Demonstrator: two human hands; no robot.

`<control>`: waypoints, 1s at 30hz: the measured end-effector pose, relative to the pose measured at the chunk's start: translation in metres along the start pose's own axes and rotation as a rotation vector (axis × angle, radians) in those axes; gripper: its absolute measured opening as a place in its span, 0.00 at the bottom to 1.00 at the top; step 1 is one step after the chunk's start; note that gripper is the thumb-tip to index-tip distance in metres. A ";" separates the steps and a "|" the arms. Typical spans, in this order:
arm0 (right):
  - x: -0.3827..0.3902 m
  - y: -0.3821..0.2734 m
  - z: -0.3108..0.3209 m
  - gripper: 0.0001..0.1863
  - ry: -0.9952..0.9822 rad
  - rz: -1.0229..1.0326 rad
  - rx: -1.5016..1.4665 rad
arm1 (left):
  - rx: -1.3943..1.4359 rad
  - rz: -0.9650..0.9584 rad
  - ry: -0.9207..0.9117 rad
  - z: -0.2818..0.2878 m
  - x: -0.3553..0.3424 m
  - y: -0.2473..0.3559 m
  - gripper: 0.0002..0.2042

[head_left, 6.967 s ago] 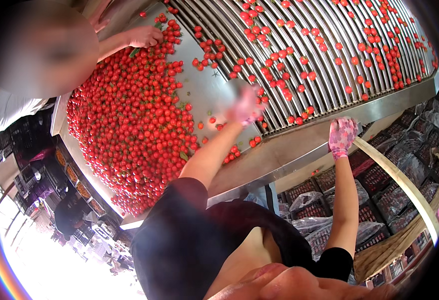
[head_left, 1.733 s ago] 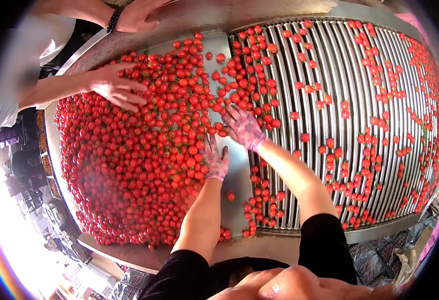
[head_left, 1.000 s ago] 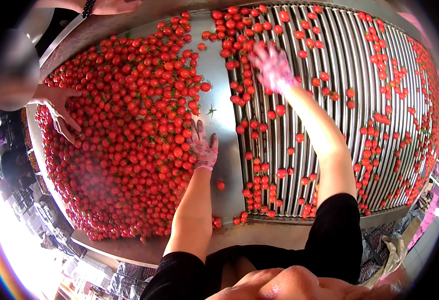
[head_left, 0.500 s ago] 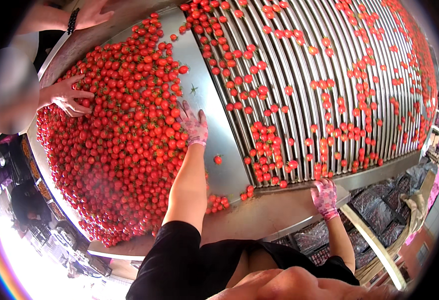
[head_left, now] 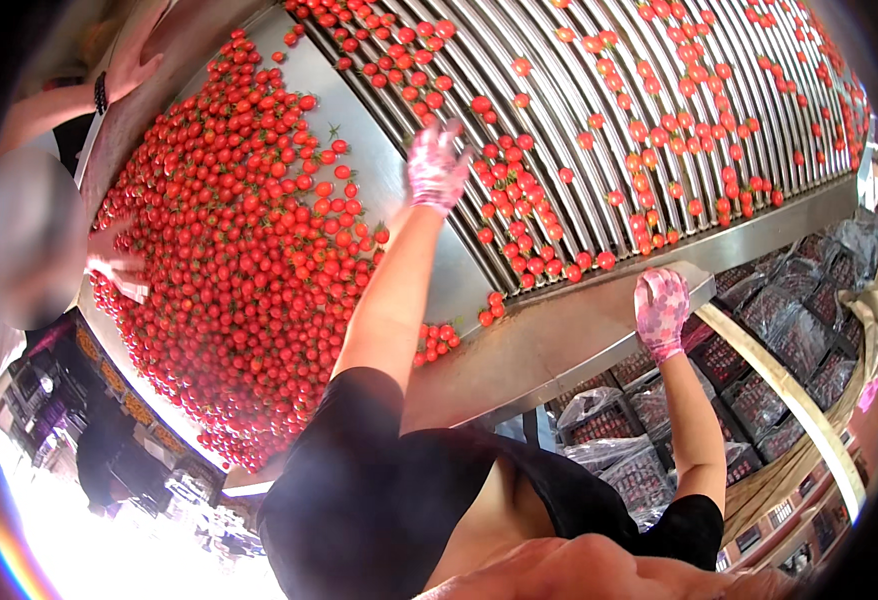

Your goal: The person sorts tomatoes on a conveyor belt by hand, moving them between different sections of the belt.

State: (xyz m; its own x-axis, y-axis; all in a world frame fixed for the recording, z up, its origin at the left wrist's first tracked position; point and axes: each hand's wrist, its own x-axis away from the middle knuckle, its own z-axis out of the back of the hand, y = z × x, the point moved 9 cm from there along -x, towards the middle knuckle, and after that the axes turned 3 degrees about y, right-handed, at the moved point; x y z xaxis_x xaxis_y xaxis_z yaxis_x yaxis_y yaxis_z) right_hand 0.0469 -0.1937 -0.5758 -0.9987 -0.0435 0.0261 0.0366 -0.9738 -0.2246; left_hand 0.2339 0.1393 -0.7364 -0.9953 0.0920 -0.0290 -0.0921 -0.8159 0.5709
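My left hand (head_left: 439, 168), in a pink patterned glove, is over the near edge of the roller bed, with its fingers apart and slightly blurred. Cherry tomatoes lie right beside it on the rollers (head_left: 549, 140); I see none held in it. To its left, a large pile of red cherry tomatoes (head_left: 249, 230) covers much of the smooth metal tray (head_left: 359, 100). My right hand (head_left: 662, 308), gloved alike, has its fingers curled over the corner of the metal ledge (head_left: 559, 335) along the near side.
Across the pile, a co-worker's blurred hand (head_left: 119, 265) touches the tomatoes; their other hand (head_left: 129, 75), with a dark bracelet at the wrist, is by the tray's rim. Below the ledge on the right stand dark crates (head_left: 759, 340) partly covered with clear plastic, beside a pale curved bar (head_left: 789, 400).
My left hand has moved from the pile's edge across the bare metal to the rollers. More tomatoes lie along the rollers' near edge. The view has shifted, and my right hand stays at the ledge corner.
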 end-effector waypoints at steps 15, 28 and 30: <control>0.003 0.005 0.005 0.07 0.056 -0.080 0.008 | 0.073 -0.707 -0.615 -0.086 0.188 0.123 0.26; 0.002 0.001 0.009 0.07 0.127 -0.114 -0.004 | -0.076 -0.870 -0.217 -0.071 0.067 0.153 0.22; 0.002 0.002 0.007 0.07 0.132 -0.127 0.000 | 0.007 -0.636 -0.278 -0.082 0.045 0.164 0.22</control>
State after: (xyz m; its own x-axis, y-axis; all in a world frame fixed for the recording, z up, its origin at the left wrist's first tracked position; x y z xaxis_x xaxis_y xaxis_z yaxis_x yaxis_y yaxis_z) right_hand 0.0448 -0.1979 -0.5690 -0.9912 0.1099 -0.0738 -0.0906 -0.9696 -0.2275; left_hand 0.1715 -0.0374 -0.7118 -0.7034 0.6949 -0.1493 -0.6544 -0.5512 0.5176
